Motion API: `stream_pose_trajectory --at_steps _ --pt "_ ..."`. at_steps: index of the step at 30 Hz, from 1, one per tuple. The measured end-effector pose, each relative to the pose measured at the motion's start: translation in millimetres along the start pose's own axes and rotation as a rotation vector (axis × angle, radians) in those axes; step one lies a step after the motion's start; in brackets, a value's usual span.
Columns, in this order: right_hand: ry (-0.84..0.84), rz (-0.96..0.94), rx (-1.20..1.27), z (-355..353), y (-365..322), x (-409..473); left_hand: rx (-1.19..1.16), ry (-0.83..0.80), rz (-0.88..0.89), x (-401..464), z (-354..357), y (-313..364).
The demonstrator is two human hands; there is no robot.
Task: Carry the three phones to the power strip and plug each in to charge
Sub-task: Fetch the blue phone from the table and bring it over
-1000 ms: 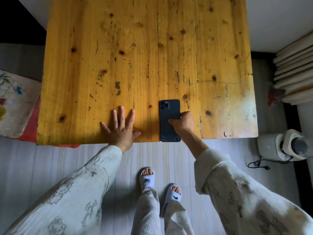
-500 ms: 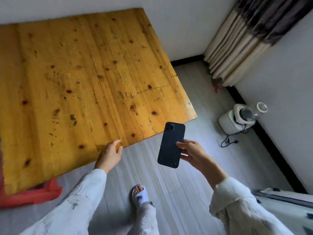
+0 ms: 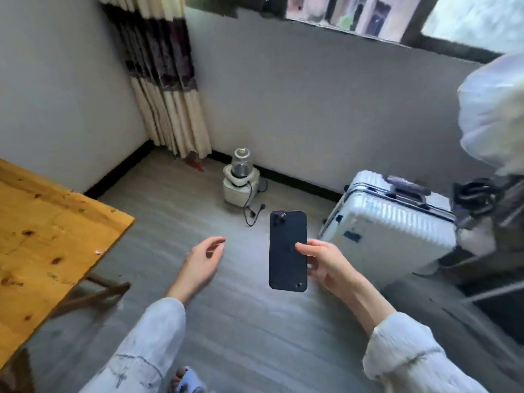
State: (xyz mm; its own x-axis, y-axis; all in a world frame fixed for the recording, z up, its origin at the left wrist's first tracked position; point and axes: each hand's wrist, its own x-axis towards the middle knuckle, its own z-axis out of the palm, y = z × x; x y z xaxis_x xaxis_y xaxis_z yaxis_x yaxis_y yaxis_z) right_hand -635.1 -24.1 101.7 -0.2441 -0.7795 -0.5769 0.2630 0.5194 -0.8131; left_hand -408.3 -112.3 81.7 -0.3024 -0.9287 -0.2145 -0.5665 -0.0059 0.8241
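A dark blue phone (image 3: 287, 252) hangs upright in the air over the grey floor, its back and camera cluster facing me. My right hand (image 3: 326, 262) grips it from the right side, thumb across its back. My left hand (image 3: 202, 260) floats free to the left of the phone, fingers relaxed and holding nothing. No power strip and no other phone shows in this view.
The wooden table (image 3: 42, 245) stands at the left with a folding leg under it. A white blender (image 3: 241, 178) with a loose black cord sits by the wall. A silver suitcase (image 3: 388, 225) stands at the right, with clutter beyond it. A curtain (image 3: 167, 80) hangs in the corner.
My right hand lifted the phone off the table edge and carried it away. My left hand left the table. The view swung right toward the suitcase and window wall.
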Motion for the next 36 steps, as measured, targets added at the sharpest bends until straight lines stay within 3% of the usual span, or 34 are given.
stream_pose_trajectory --at_steps 8,14,18,23,31,36 --pt "0.447 -0.134 0.263 -236.6 28.6 -133.3 0.156 -0.374 0.532 -32.6 215.2 192.2" --pt "0.811 -0.185 0.517 -357.7 73.3 -226.7 0.222 -0.658 0.784 -71.1 366.1 286.8" --pt "1.067 -0.207 0.681 -452.5 117.9 -292.5 0.197 -0.856 0.878 -122.2 489.4 356.1" --pt "1.271 -0.216 0.832 -556.8 158.8 -353.1 0.235 -1.018 0.972 -180.4 624.5 411.9" --pt "1.503 -0.266 1.039 -685.5 235.8 -467.0 0.342 -1.314 1.123 -314.2 809.6 486.5" --pt "1.620 -0.271 1.135 -765.2 300.5 -547.8 0.401 -1.394 1.202 -415.5 914.8 505.1"
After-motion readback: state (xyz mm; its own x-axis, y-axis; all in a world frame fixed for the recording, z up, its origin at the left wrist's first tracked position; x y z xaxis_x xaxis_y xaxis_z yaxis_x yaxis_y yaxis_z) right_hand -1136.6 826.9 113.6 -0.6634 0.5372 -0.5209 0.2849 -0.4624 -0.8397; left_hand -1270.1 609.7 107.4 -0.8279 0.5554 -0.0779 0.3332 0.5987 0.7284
